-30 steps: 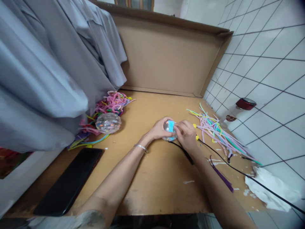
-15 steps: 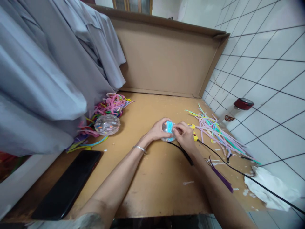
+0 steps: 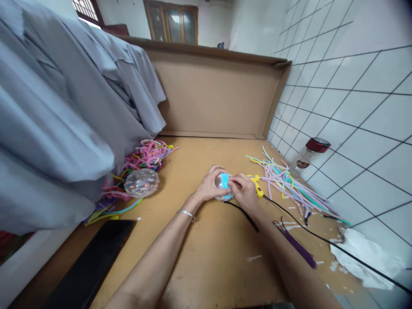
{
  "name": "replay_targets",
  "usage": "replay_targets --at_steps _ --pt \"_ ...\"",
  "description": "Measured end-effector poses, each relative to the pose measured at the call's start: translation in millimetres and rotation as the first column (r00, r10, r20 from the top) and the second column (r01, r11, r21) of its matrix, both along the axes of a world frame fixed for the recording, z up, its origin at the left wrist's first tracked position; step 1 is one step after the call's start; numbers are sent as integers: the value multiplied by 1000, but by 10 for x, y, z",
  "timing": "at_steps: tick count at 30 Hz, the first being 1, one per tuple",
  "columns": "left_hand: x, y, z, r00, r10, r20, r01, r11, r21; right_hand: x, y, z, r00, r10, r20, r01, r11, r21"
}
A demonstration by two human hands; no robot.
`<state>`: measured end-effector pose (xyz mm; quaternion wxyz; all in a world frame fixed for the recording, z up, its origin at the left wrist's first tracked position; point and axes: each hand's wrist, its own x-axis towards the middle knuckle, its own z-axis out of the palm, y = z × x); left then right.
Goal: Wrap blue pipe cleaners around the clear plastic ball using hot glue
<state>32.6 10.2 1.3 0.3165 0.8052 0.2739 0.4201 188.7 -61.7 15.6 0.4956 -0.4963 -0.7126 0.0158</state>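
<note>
Centrally, the left hand (image 3: 207,188) grips a small clear ball (image 3: 219,182) between thumb and fingers. A blue wrapping (image 3: 225,180) encircles part of the ball. The right hand (image 3: 246,194) is closed in a pinch at the right side of the wrapping; any item between its fingertips is too small to identify. A yellow glue gun (image 3: 259,189) lies just beside the right hand, with loose pastel strands (image 3: 291,183) beyond it. A black strip (image 3: 243,212) lies below both hands. Left of the left hand, a second clear ball (image 3: 141,183) rests beside a multicolored strand pile (image 3: 150,155).
</note>
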Motion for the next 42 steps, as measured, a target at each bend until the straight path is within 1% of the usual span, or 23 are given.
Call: replay_targets --at_steps 7,12,15,18,22,30,42 --pt "6 -11 -13 999 -33 27 32 999 21 19 16 -21 1000 -26 -10 26 1000 -8" --pt "15 -11 -72 999 -10 37 12 999 -52 21 13 -7 998 -51 -21 50 998 -36" --pt "20 -2 -100 999 -23 47 27 996 -86 21 13 -7 998 -55 -28 54 998 -41" --pt "23 4 -110 996 -50 78 57 993 -100 20 17 -22 998 -52 -38 51 998 -38" --pt "20 -1 -107 995 -58 86 67 992 -105 16 22 -42 997 -58 -47 56 997 -46" --pt "22 -2 -86 988 -112 111 114 993 -15 7 19 -40 996 -67 -57 65 997 -38" --pt "-2 16 -72 989 -136 61 135 991 14 6 25 -49 992 -82 -91 76 995 -72"
